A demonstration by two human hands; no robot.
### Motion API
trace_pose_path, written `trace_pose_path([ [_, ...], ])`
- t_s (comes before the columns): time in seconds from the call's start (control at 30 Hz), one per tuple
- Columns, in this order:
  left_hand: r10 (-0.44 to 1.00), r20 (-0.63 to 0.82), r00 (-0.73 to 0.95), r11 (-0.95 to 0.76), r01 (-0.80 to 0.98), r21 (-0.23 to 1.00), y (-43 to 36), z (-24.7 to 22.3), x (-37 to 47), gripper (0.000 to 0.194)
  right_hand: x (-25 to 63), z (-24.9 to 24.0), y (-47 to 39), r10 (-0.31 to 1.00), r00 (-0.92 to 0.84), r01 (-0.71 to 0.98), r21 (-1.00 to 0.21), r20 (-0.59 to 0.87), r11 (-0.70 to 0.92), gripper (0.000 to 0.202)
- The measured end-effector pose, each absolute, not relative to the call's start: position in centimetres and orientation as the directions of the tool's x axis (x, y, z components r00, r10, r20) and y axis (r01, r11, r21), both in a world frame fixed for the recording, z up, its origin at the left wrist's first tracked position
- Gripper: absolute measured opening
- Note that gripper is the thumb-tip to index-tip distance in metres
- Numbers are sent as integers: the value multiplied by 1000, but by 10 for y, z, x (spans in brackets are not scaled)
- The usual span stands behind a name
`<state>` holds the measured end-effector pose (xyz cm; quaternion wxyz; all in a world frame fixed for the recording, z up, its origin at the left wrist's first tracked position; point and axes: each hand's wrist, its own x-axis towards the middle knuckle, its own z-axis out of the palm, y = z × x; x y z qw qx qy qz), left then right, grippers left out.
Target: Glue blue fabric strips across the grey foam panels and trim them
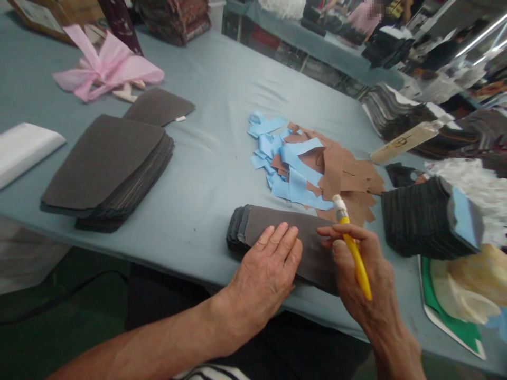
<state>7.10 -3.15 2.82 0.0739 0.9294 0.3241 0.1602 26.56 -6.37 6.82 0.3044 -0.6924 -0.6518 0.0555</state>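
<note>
- I see my left hand [269, 264] lying flat, fingers spread, pressing the dark grey stack [277, 237] right under the palm.
- My right hand [362, 274] is curled tight around a yellow brush [354, 248], bristle tip pointing up and away, thumb touching the stack's right end.
- Just beyond both hands lies a heap of blue and brown strips [312, 169].
- Right of the brush hand sits a taller dark pile [428, 216].

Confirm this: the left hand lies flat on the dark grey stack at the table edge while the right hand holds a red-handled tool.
Not quite. In the head view the tool in the right hand has a yellow handle, not red. The left hand does lie flat on the dark grey stack.
</note>
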Motion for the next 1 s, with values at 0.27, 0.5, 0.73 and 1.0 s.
trace_pose_path([
  [0.27, 625, 381, 681, -777, 590, 219, -35, 19, 73, 45, 243, 87, -54, 887, 349, 507, -857, 303, 93, 34],
  [0.5, 620, 448, 644, -775, 591, 224, -35, 17, 73, 41, 227, 90, -33, 908, 353, 220, -963, 226, 154, 31],
  [0.73, 643, 453, 618, -756, 606, 247, -37, 19, 75, 40, 219, 86, -22, 919, 340, 176, -974, 199, 145, 34],
  [1.0, 644, 437, 628, -758, 600, 255, -38, 16, 75, 45, 210, 82, -8, 921, 363, 126, -987, 140, 100, 35],
])
